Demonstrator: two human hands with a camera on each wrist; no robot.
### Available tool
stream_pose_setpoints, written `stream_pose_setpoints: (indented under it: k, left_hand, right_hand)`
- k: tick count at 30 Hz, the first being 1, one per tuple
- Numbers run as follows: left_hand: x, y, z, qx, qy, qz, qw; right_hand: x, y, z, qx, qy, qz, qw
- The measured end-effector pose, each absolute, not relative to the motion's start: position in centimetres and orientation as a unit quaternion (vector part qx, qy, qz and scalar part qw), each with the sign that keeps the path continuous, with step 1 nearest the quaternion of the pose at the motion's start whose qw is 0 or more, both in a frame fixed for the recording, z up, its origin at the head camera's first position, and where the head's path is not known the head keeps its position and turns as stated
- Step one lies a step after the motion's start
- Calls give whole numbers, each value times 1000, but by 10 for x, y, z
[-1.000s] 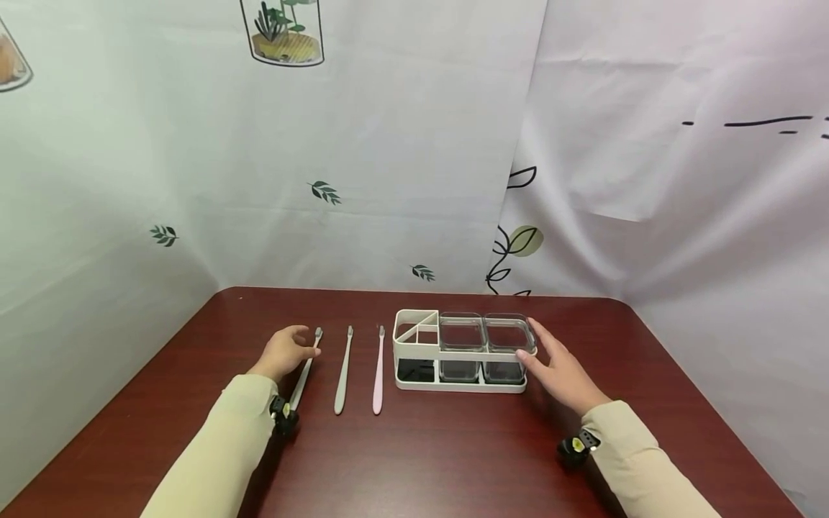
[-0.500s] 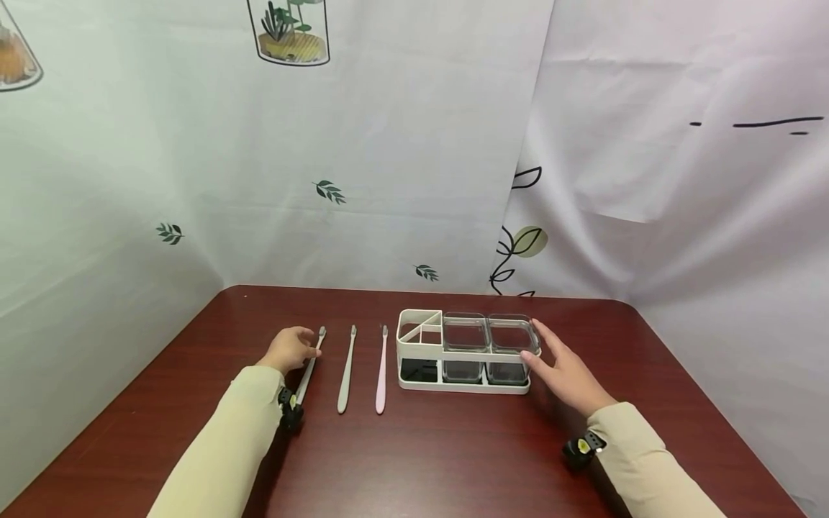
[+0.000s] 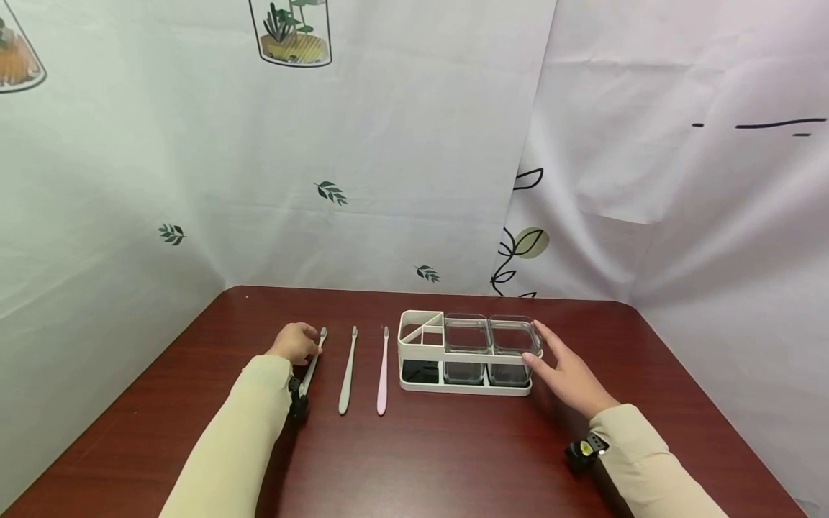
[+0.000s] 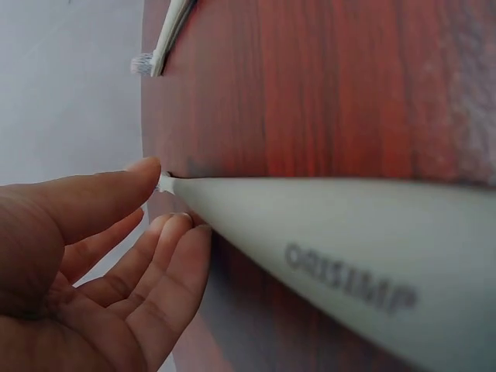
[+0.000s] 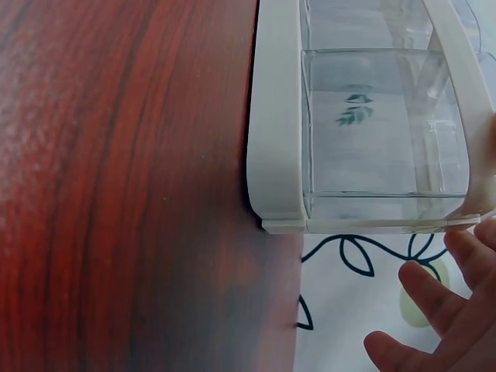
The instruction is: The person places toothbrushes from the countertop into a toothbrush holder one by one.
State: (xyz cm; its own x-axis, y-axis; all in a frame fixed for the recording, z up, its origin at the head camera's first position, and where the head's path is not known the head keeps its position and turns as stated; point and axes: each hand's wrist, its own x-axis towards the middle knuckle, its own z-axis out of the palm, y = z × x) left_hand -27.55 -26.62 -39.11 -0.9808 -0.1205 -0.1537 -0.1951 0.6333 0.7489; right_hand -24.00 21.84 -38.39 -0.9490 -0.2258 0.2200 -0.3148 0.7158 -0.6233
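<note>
Toothbrush (image 3: 312, 370) farthest left lies on the table (image 3: 414, 460), neck inside my left hand (image 3: 294, 344), thumb and fingers narrowly parted, contact unclear, so I'd pinch square, wide-spread right hand (image 3: 570, 378) light against the rack (image 3: 421, 352).

One legible marking: dark lettering (image 4: 353, 279), "ORISIMP", in capitals on the pale handle (image 4: 434, 225) of the leftmost toothbrush (image 3: 313, 367), read in the left wrist view. The line runs lengthwise along the handle, sloping down to the right there; O lies nearest the bristles (image 3: 323, 331), P farthest from them. Letter edges soft throughout, so spelling is as best read. Print cannot be made out in the head view
</note>
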Motion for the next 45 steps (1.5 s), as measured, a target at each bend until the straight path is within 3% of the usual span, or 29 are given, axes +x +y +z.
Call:
stream_pose_setpoints:
  k: [26, 45]
  left_hand:
    - [-283, -261, -391, -95, 895, 432, 58]
    - [-275, -260, -363, -89, 856, 507, 54]
  right_hand:
    - [-241, 219, -384, 145, -926, 344, 61]
    - [-237, 218, -379, 156, -927, 333, 72]
